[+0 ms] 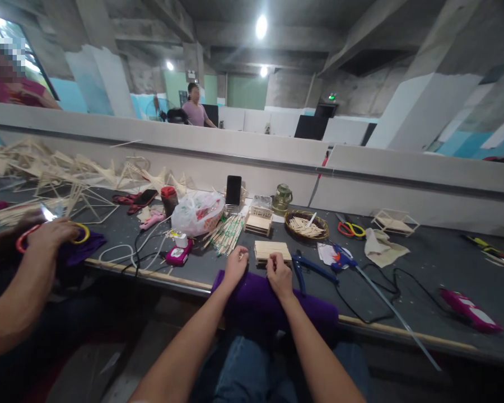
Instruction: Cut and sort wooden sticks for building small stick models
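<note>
Flanking a small wooden stand (pixel 270 247), the person's two bare hands sit low over the near side of the dark table (pixel 415 280). The stand lies flat just beyond them, its pale slatted top facing up, behind the purple cloth (pixel 252 291) draped over the table edge. The left hand (pixel 236 265) is beside the stand's left end, thumb and fingertips drawn close together; the right hand (pixel 280 274) is curled in front of its near right part, fingers bent inward and overlapping the front edge in this view. Whether either hand pinches anything thin, or the right one truly touches the wood, I cannot tell at this size. Built of thin sticks, the stand should be light and stiff, dry rather than slippery, yet fragile at its joints, so a gentle pinch on the two short ends, low on the frame, seems safer than pressing on single slats. Just to its right lies a blue hand tool (pixel 319 268), with the blue glue gun (pixel 342 258) farther right and a long clear stick (pixel 397 310) running from it past the table edge. Behind the stand are a similar wooden piece (pixel 258 221), a bundle of loose sticks (pixel 227 234) and a round basket (pixel 288 228) holding short sticks
</note>
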`<state>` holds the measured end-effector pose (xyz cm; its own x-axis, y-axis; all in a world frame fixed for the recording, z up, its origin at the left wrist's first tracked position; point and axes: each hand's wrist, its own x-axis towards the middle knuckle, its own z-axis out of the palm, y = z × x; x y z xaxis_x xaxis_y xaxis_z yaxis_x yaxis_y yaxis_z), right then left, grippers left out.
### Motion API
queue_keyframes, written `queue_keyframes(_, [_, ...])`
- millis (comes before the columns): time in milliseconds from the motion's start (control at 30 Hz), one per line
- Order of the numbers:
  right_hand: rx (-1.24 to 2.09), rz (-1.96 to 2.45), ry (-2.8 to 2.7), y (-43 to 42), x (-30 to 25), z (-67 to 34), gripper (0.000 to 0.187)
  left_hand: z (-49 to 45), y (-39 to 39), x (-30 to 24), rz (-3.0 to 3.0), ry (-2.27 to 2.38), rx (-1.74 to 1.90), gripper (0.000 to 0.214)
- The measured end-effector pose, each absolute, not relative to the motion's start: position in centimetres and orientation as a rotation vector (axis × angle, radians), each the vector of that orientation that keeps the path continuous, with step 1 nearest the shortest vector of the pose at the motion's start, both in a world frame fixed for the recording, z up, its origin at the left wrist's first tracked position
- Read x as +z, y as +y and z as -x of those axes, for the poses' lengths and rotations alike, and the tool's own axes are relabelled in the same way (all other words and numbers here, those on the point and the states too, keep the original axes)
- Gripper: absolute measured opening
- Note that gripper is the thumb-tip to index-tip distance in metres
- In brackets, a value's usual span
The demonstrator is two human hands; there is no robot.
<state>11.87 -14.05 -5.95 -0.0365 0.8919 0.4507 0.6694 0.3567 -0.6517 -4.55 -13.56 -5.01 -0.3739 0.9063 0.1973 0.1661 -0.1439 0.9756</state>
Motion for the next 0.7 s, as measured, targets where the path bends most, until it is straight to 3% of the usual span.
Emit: queue_keyframes(700, [0.37,1.361,-1.803,-13.8,-5.6,-12.3,0.021,4.0,-14.5,-3.8,-1.235,1.575,1.567,0.009])
